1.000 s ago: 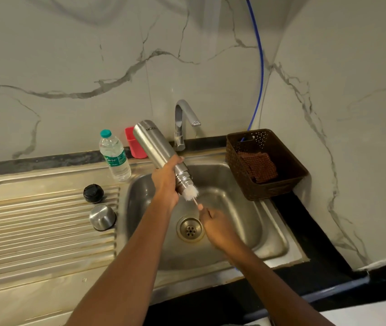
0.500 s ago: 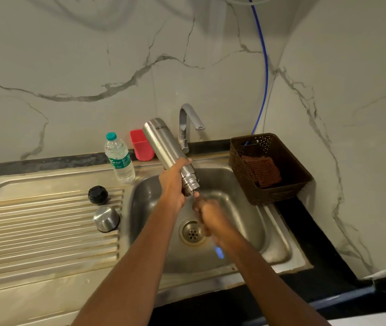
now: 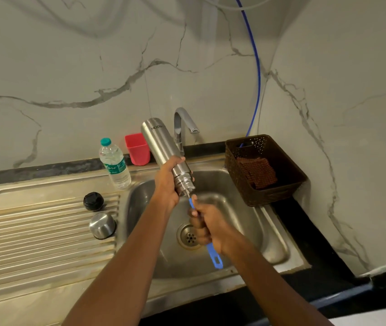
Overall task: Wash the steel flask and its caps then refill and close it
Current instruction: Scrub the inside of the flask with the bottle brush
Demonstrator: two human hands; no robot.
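My left hand [image 3: 167, 182] grips the steel flask [image 3: 161, 147] near its neck, holding it tilted over the sink [image 3: 246, 222] with the mouth pointing down toward me. My right hand [image 3: 207, 225] holds the blue handle of a bottle brush [image 3: 214, 256]; the white bristles are mostly inside the flask's mouth, with a few showing at the rim. The black inner cap [image 3: 93, 201] and the steel outer cap [image 3: 102, 225] rest on the ribbed drainboard [image 3: 34, 236] to the left.
A clear plastic water bottle [image 3: 114, 164] and a red cup [image 3: 137, 149] stand behind the sink's left rim. The tap [image 3: 183, 125] is behind the flask. A brown basket [image 3: 264, 168] holding a scrub cloth sits at the sink's right.
The brush head went from outside the flask's mouth into the flask; now the handle has drawn back a little, showing blue below the mouth.
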